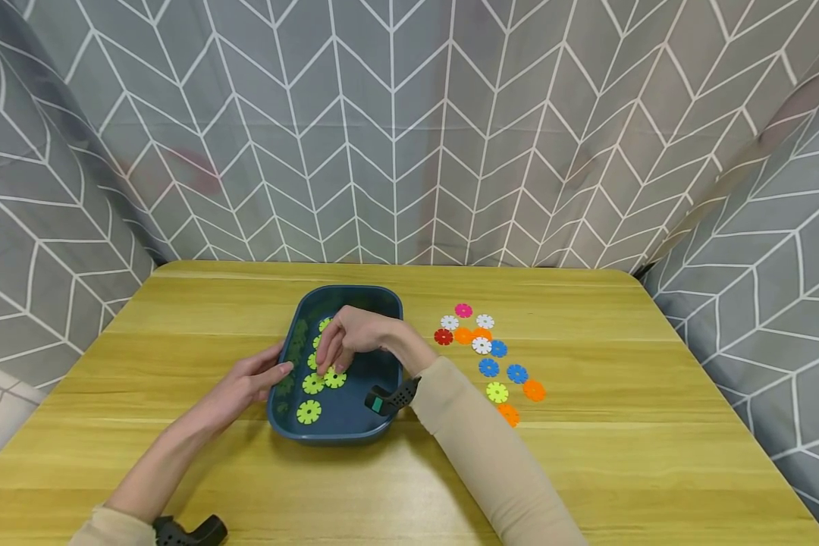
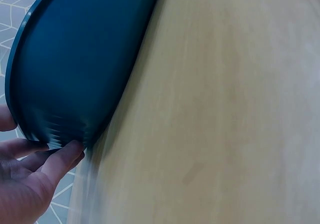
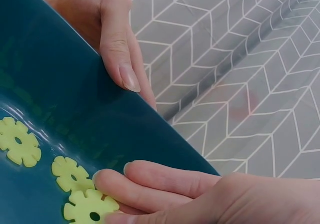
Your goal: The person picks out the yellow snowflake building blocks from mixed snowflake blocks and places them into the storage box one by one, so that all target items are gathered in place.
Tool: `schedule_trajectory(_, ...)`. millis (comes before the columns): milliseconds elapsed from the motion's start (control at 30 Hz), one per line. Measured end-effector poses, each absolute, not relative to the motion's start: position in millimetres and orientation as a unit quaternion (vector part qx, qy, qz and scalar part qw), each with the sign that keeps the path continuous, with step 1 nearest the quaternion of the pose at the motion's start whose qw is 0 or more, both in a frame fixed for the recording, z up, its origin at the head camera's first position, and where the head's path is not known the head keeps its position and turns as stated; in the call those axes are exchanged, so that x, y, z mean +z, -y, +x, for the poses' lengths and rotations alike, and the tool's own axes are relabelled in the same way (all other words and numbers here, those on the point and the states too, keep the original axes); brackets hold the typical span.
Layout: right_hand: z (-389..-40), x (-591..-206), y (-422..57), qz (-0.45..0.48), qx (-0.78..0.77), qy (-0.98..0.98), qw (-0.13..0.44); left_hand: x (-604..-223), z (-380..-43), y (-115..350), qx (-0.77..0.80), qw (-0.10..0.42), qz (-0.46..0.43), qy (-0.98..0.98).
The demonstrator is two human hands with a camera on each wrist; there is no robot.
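A dark blue plastic bin stands on the table with several yellow-green flower-shaped discs lying along its left side. My left hand grips the bin's left rim, thumb over the edge and fingers against the outer wall, as the left wrist view also shows. Reaching inside, my right hand pinches a notched yellow-green disc between thumb and fingers, low over the floor of the bin. Another yellow-green disc lies partly beneath that one. Some discs are partly hidden behind the right hand.
Right of the bin, loose discs lie scattered on the wooden table: a pink disc, a red disc, a yellow-green disc, and several white, orange and blue ones. A grey patterned curtain hangs behind the table.
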State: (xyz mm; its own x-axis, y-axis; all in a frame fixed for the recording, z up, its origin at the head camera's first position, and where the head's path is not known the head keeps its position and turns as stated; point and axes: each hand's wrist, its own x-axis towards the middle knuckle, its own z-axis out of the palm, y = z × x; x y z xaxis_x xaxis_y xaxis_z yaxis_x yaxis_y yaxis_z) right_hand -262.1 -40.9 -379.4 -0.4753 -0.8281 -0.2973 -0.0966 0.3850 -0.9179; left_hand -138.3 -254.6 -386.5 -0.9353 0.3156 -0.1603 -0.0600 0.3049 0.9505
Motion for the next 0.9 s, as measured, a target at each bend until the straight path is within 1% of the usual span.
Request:
schedule_trajectory(233,-260.8,-380.2,42.2,-0.321,-0.46,-0.722,0.406,-386.3,-137.8,255.1,0.585,0.162,0.077,-0.791)
schedule_trajectory(900,-262.0,-381.4,43.1,-0.316,-0.468,-0.725,0.394,-386.1,-138.1,254.1,0.589,0.162,0.08,-0.787)
